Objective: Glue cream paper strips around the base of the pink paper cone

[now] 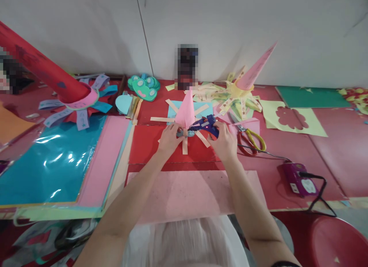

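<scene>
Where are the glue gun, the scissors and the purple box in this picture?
Glue gun [208, 123]: head view, on its blue body.
Scissors [243, 129]: head view, near the pivot, where blades meet handles.
Purple box [299, 181]: head view, on its casing.

Right hand [225, 141] around blue glue gun [207, 123], left hand [170, 138] at pink cone [186, 111]

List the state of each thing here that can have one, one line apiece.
Blue glue gun: in right hand, red light lit
Central pink cone: upright
Scissors: lying down, blades' opening unclear
Purple socket box: black plug inserted
Pale green sheet: flower shape cut out
Frog cutouts: piled, overlapping
Red cone: standing, pink band around base
</scene>
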Demonstrator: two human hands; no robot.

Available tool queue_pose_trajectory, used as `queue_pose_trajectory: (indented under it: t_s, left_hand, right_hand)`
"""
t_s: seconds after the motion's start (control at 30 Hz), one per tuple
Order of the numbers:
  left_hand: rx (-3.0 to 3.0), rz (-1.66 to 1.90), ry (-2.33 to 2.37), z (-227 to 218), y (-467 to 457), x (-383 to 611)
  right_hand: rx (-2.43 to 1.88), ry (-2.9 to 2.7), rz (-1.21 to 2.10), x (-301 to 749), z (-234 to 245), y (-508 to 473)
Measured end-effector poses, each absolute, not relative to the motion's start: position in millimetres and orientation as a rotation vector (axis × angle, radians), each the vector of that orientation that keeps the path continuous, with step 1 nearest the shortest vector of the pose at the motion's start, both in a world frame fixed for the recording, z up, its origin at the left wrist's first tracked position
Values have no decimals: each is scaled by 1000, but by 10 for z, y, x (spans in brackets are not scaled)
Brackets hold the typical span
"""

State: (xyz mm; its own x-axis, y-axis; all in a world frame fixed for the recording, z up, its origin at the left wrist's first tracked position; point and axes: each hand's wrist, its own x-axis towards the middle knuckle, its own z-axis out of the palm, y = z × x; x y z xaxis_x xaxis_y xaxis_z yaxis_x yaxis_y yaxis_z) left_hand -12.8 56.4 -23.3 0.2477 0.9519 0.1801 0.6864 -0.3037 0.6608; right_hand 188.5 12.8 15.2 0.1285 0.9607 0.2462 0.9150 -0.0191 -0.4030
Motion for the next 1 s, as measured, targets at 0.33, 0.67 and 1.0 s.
queue_pose_trajectory:
  t_s: [0.33, 0.67, 1.0]
  left_hand:
    - [2150, 721, 1508, -233, 569, -129]
    - [2201, 682, 1518, -257, 586, -133]
    - [2093, 692, 1521, -219, 603, -117]
  right_hand:
    - [-1870, -1500, 369, 2043, 85, 159]
    - [-1812, -1240, 481, 2221, 50, 206]
    - [-1794, -1234, 514, 2237, 59, 206]
